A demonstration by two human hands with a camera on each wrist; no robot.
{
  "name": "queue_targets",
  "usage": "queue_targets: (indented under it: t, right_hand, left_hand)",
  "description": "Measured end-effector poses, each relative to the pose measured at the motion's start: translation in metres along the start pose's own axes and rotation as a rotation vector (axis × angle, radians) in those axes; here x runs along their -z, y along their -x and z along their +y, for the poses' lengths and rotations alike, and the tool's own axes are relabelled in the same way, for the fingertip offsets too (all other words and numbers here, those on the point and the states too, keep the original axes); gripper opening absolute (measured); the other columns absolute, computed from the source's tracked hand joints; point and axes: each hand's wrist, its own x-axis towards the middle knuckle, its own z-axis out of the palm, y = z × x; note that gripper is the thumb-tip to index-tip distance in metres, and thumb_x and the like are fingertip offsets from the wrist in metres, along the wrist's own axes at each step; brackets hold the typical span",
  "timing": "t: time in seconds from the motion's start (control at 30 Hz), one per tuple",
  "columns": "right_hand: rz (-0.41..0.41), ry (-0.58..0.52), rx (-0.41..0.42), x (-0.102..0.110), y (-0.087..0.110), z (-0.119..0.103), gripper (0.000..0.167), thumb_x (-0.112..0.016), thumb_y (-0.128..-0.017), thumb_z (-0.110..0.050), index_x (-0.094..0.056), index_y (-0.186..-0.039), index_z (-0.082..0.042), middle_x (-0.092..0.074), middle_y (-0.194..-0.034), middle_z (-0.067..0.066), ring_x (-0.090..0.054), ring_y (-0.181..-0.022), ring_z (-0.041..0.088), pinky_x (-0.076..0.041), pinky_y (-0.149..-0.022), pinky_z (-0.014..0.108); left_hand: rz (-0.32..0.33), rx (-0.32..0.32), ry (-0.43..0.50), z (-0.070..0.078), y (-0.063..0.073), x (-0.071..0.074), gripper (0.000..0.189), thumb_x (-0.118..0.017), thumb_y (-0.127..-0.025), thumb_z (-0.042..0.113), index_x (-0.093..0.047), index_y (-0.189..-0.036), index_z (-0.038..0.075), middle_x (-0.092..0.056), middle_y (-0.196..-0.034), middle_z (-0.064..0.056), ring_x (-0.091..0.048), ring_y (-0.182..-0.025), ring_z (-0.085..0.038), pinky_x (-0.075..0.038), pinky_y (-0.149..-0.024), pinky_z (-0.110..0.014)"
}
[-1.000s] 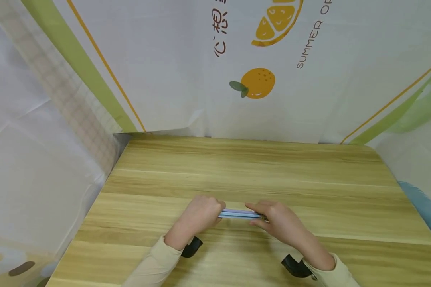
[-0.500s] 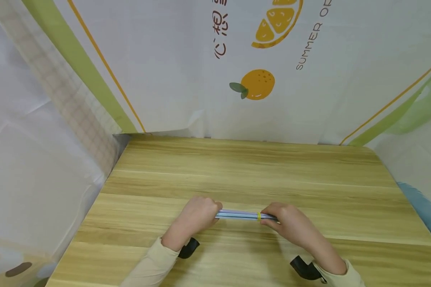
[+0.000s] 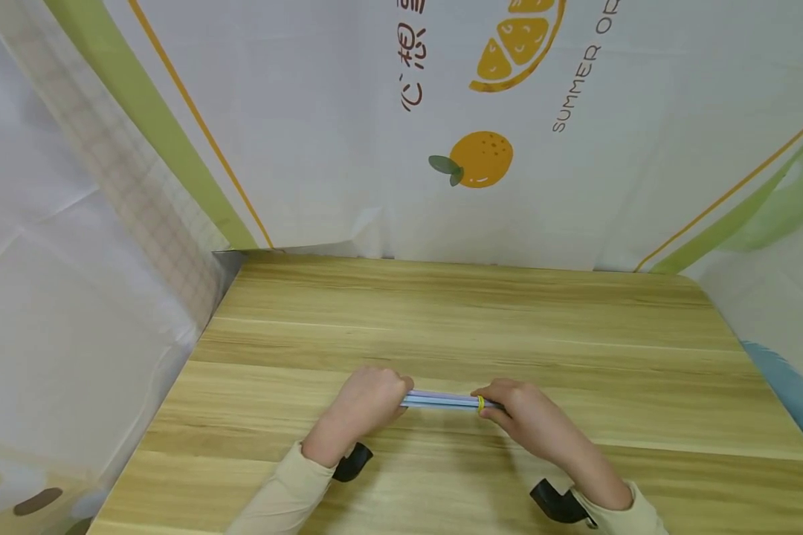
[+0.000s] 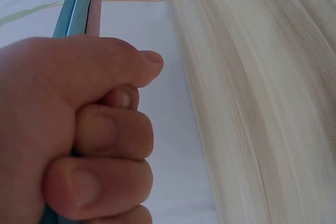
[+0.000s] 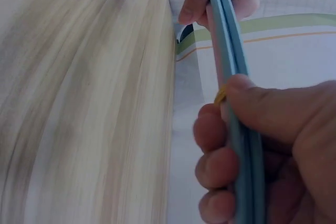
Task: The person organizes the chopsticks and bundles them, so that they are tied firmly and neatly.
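A bundle of slim pastel chopsticks [image 3: 440, 400], blue and pink, is held level above the table between both hands. My left hand [image 3: 369, 400] grips one end, its fingers curled round the sticks in the left wrist view, which shows the blue chopsticks [image 4: 77, 4] rising out of the fist. A yellow rubber band [image 3: 481, 403] circles the bundle towards the other end. Right at that band, my right hand [image 3: 529, 417] pinches the chopsticks. From the right wrist view, its thumb [image 5: 262, 103] presses on the sticks beside the band, with the fingers curled underneath.
The wood-grain table [image 3: 468, 319] spreads below both hands. At its back hangs a white cloth [image 3: 321, 148] printed with oranges and lettering, and more cloth hangs at the sides. A black wrist mount [image 3: 355, 462] sits under the left forearm, another black mount [image 3: 557, 502] under the right.
The right hand slid right along the chopsticks, uncovering the yellow rubber band, then came slightly back left to it. The left hand shifted a little left and keeps its grip.
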Motion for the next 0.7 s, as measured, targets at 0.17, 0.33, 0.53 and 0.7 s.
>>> queue_targets:
  t: [0.17,0.33,0.53,0.7]
  right_hand:
    - [0.003,-0.006,-0.004,-0.0013,0.0014,0.0003,0.033,-0.066,-0.087,-0.011,-0.065,-0.119,-0.005,-0.064,-0.089,-0.004,-0.039,-0.062,-0.003,-0.039,-0.058,0.018]
    - [0.008,-0.003,-0.014,-0.0034,0.0028,0.0007,0.040,-0.066,-0.088,-0.016,-0.062,-0.127,-0.012,-0.059,-0.082,-0.010,-0.036,-0.059,-0.003,-0.038,-0.058,0.018]
    - [0.034,0.030,-0.016,-0.0057,0.0037,0.0013,0.042,-0.065,-0.088,-0.025,-0.061,-0.129,-0.021,-0.062,-0.084,-0.011,-0.039,-0.061,-0.004,-0.039,-0.060,0.019]
    - [0.035,0.027,-0.041,-0.0063,0.0032,-0.0009,0.043,-0.064,-0.088,-0.032,-0.060,-0.130,-0.026,-0.067,-0.087,-0.009,-0.035,-0.056,-0.004,-0.037,-0.056,0.018]
  left_hand:
    - [-0.015,-0.002,0.012,0.0000,-0.0005,0.0009,0.023,-0.075,-0.079,0.020,-0.057,-0.067,0.016,-0.053,-0.057,0.007,-0.037,-0.048,-0.003,-0.036,-0.042,-0.023]
    - [-0.022,-0.010,-0.004,0.0009,-0.0014,0.0016,0.024,-0.077,-0.078,0.022,-0.056,-0.067,0.017,-0.054,-0.057,0.007,-0.040,-0.048,-0.003,-0.036,-0.042,-0.023]
    - [-0.006,-0.019,-0.024,0.0021,-0.0026,0.0015,0.023,-0.077,-0.077,0.022,-0.058,-0.066,0.017,-0.054,-0.056,0.008,-0.039,-0.047,-0.003,-0.036,-0.042,-0.023]
    - [-0.010,-0.019,-0.038,0.0037,-0.0036,0.0019,0.021,-0.077,-0.077,0.023,-0.060,-0.067,0.018,-0.055,-0.057,0.008,-0.039,-0.047,-0.003,-0.035,-0.041,-0.023]
